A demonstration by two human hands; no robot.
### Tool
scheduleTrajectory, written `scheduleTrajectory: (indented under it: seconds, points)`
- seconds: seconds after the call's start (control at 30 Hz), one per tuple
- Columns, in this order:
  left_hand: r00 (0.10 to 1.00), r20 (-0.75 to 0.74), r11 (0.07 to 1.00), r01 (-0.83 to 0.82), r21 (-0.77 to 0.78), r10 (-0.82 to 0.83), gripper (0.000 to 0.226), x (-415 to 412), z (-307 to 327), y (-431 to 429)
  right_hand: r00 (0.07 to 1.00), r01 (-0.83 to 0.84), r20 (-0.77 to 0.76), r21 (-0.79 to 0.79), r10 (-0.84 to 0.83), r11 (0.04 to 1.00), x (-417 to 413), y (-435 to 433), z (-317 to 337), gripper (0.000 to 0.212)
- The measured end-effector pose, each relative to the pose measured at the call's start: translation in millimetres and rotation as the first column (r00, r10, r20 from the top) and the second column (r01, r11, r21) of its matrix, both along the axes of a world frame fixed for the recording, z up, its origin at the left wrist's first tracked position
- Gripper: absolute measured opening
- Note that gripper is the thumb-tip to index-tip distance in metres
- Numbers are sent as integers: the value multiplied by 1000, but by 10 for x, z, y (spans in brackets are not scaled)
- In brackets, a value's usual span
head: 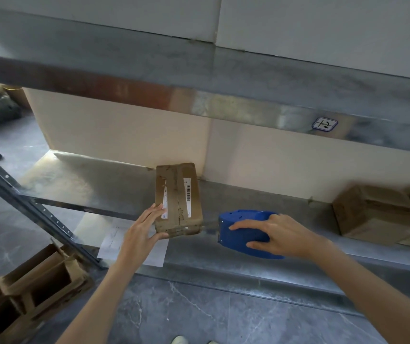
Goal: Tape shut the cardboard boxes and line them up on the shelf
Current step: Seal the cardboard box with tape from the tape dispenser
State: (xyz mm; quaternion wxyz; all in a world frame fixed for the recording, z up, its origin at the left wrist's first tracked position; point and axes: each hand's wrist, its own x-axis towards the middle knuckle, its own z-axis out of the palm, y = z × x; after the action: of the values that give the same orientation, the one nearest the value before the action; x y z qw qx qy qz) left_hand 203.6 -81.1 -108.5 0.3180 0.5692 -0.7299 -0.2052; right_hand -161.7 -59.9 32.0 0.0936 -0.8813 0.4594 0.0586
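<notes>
Now left grip (141,229) pinches the box (179,194); right grip (281,234) clutches the tape dispenser (243,219) beside it. A slipping box could skew the seal.

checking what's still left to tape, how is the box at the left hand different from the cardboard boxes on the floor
The shelf box is closed, with tape strips across its top; the floor boxes stand open, showing no tape. The left hand holds the shelf box while the right hand holds the tape dispenser beside it; nothing touches the floor boxes. All are brown cardboard.
</notes>
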Motion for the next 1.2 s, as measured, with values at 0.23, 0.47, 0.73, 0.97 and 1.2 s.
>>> scheduleTrajectory:
  seconds: [0.23, 0.47, 0.73, 0.97, 1.2]
  points:
    - [1000, -10, 1000, 7, -13, -7, 72, -15, -15, -3, 1000, -1, 27, -33, 2, 999, -9, 79, 31, 48]
    - [1000, -12, 1000, 1, -4, -1, 71, -30, 13, 6, 998, 9, 62, -39, -7, 999, -31, 100, 34, 48]
    - [1000, -28, 1000, -2, 0, 2, 71, -27, 40, 8, 998, 65, -2, -61, -66, 996, 104, -47, -122, 48]
    - [1000, -23, 1000, 3, -12, -3, 70, -27, 48, 14, 995, 87, -41, -150, -94, 985, 278, -106, -191, 47]
    - [1000, -27, 1000, -2, -26, 2, 70, -32, 52, 20, 993, 67, -78, -195, -84, 979, 444, -87, -370, 50]
